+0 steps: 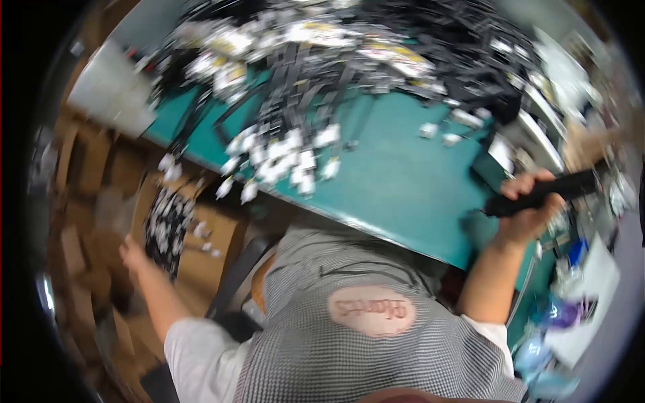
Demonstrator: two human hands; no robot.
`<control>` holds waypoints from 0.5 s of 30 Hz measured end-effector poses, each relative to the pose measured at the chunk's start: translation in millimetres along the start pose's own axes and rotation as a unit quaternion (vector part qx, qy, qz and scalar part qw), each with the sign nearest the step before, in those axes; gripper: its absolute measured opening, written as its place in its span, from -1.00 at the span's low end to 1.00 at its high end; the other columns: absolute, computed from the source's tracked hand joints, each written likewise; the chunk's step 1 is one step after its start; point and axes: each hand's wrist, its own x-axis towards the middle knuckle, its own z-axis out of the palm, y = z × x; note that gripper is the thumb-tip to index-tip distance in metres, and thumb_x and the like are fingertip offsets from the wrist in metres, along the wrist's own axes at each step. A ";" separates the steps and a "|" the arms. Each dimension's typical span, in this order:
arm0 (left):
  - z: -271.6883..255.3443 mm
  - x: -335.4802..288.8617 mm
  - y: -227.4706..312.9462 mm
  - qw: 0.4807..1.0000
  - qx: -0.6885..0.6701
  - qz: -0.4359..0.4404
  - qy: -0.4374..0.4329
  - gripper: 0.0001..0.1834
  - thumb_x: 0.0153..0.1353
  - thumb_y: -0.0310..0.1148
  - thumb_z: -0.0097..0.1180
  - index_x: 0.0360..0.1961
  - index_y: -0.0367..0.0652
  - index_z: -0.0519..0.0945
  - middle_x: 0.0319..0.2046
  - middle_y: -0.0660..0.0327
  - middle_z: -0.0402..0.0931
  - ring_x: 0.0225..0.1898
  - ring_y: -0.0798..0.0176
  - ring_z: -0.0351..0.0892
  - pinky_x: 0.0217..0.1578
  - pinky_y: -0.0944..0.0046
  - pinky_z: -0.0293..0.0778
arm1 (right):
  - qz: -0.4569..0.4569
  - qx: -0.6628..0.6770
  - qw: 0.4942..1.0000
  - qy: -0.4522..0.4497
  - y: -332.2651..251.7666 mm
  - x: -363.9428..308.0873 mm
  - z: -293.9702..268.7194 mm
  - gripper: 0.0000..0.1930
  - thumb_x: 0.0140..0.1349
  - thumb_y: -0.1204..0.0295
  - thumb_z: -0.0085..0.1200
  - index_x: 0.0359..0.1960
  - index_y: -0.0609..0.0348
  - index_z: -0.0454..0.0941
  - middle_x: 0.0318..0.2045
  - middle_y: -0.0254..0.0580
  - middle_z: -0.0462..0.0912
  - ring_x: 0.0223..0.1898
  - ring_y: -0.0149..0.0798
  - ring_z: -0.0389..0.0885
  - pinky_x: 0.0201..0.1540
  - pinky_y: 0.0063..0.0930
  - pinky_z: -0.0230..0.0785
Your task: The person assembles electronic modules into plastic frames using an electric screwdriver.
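Observation:
My right hand is closed around a black electric screwdriver over the right part of the green table mat. The tool lies nearly level, its narrow tip pointing left. My left hand is stretched out low on the left, beside an open cardboard box. Inside that box is a heap of black cables with white connectors. Motion smears the left fingers, and whether they hold anything does not show.
Black cables with white plugs hang over the near edge of the green table. Dark parts pile up at the back. Plastic bags and a purple item lie at the right. More cardboard boxes stand at the left.

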 end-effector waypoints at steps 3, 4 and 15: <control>21.9 15.4 41.6 0.984 -0.114 0.119 -0.074 -0.27 0.18 0.13 0.04 0.21 -0.21 0.38 0.23 -0.10 0.27 0.24 -0.04 0.27 0.24 0.15 0.15 | -0.002 -0.049 0.999 0.006 1.0 -3.8 14.5 -0.38 0.07 -0.20 0.12 -0.17 0.13 0.37 -0.54 -0.29 0.39 -0.56 -0.33 0.40 -0.46 -0.47 0.32; 34.5 -8.1 84.1 0.978 -0.126 0.132 -0.098 -0.27 0.18 0.13 0.04 0.21 -0.21 0.38 0.23 -0.10 0.27 0.24 -0.04 0.27 0.24 0.15 0.15 | -0.015 -0.068 0.998 0.008 2.0 -6.0 15.4 -0.36 0.05 -0.21 0.13 -0.17 0.13 0.36 -0.55 -0.29 0.39 -0.57 -0.33 0.40 -0.47 -0.46 0.32; -25.5 -359.9 408.8 0.617 -0.354 0.661 -0.239 -0.77 0.15 -0.47 0.14 -0.14 -0.17 0.63 -0.09 0.17 0.57 0.13 0.05 0.39 0.17 0.13 0.22 | -0.027 -0.104 0.994 0.000 6.8 -11.6 10.7 -0.30 -0.18 0.01 0.45 -0.20 0.24 0.35 -0.56 -0.23 0.46 -0.54 -0.33 0.49 -0.49 -0.52 0.39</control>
